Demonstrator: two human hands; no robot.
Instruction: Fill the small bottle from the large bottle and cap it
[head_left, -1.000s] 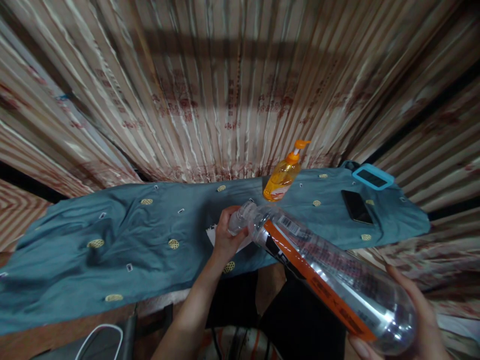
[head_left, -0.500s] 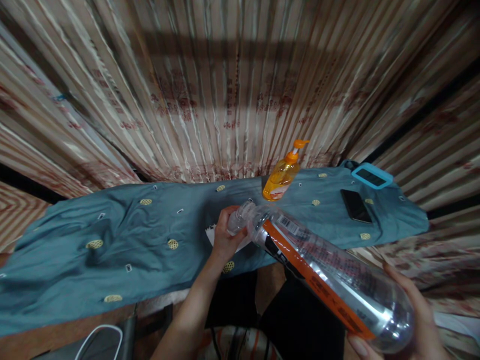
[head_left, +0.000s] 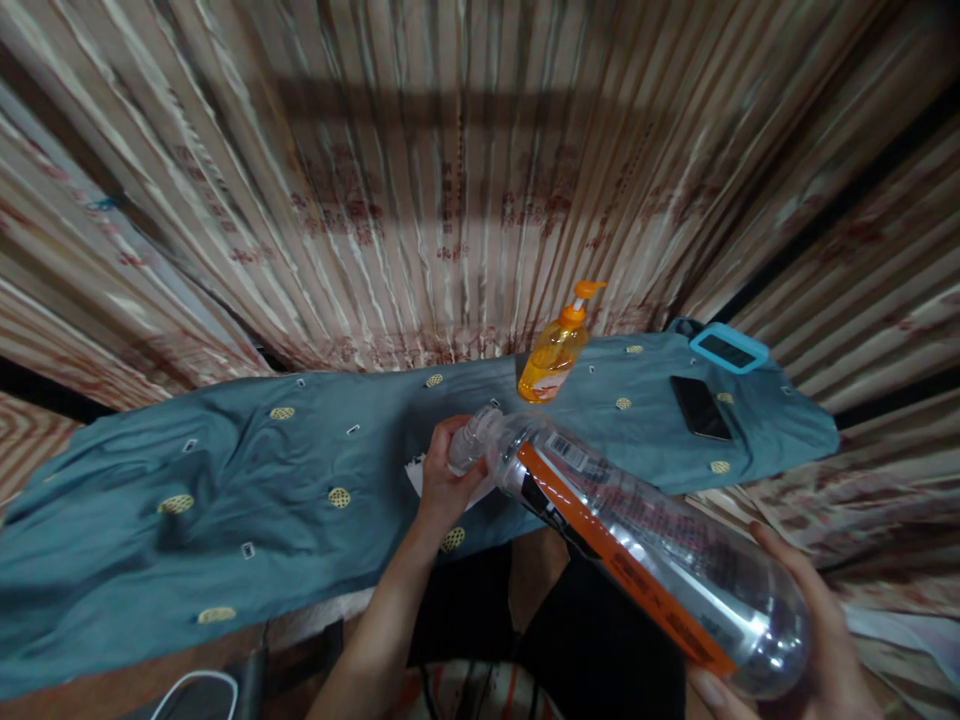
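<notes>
A large clear plastic bottle (head_left: 637, 540) with an orange-and-black label lies nearly level above my lap, its neck pointing at the table. My left hand (head_left: 442, 480) is closed round the bottle's cap (head_left: 469, 445) at the neck. My right hand (head_left: 817, 650) cups the bottle's base at the lower right, fingers wrapped round it. Under the left hand a piece of white paper (head_left: 415, 468) lies on the cloth.
A teal cloth (head_left: 225, 480) with small gold patches covers the table. An orange pump bottle (head_left: 553, 350) stands at its back edge. A dark phone (head_left: 699, 407) and a blue-cased device (head_left: 727, 348) lie at the right end. Striped curtains hang behind. A white cable (head_left: 196, 688) shows at lower left.
The view has drifted slightly, so everything sits a little further left. Both hands keep the same hold on the bottle.
</notes>
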